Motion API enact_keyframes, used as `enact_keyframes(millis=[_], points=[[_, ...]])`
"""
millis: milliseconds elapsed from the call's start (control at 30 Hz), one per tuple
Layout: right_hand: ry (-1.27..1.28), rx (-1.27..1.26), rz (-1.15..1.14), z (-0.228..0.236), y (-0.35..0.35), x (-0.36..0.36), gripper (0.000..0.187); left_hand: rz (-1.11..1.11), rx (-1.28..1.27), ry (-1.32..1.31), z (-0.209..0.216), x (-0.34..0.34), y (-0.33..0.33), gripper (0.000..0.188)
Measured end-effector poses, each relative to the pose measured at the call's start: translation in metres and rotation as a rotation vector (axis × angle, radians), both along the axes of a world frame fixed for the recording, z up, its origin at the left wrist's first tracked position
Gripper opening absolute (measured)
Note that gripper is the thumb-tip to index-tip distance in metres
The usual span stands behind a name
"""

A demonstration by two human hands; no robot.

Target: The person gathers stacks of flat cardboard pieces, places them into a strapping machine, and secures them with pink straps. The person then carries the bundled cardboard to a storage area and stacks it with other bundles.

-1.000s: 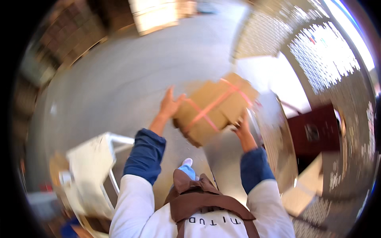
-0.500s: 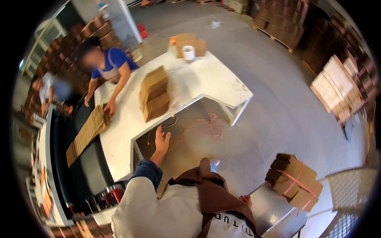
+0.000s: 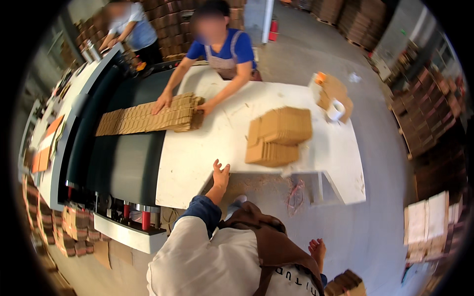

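My left hand [image 3: 220, 176] reaches out at the front edge of the white table [image 3: 227, 148], fingers spread and nothing in them. A stack of folded brown cardboard pieces [image 3: 280, 134] stands on the table, to the right of and beyond that hand. Low on my right side, my right hand [image 3: 317, 249] hangs with loosely bent, parted fingers and holds nothing I can see. Below it, a bundle of brown cardboard [image 3: 345, 283] is partly cut off by the lower edge.
A co-worker [image 3: 219, 49] across the table has both hands on a row of overlapping cardboard pieces [image 3: 143, 117] lying on a dark conveyor belt [image 3: 128, 163]. A white roll [image 3: 335, 110] stands at the table's far right. Stacked cardboard [image 3: 427, 113] lines the right side.
My view has swung left and I am facing the table and belt more squarely. The co-worker's hands have shifted on the cardboard row. My right hand has come away from my side, fingers more visible.
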State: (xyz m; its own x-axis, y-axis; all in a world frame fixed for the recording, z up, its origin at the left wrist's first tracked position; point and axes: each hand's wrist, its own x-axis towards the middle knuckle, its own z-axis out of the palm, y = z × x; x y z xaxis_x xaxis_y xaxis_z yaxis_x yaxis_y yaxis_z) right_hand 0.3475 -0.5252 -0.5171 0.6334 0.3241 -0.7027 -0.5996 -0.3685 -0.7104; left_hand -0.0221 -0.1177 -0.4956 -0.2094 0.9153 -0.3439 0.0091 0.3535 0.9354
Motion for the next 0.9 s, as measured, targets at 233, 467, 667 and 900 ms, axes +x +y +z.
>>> enact_keyframes(millis=[233,467,667,900], points=[[0.058,0.021,0.368,-0.016,0.204,-0.011,0.039,0.063,0.005,-0.032,-0.025,-0.056,0.077,0.068],[-0.117,0.002,0.381,0.002,0.333,-0.008,0.018,0.029,-0.061,0.044,-0.050,-0.099,0.096,0.064],[-0.438,0.047,0.964,-0.041,0.342,0.040,0.017,0.033,-0.089,-0.049,-0.052,-0.087,0.104,0.062],[-0.158,-0.157,0.382,-0.016,0.353,0.000,0.024,0.051,-0.125,-0.061,-0.046,-0.107,0.100,0.058]])
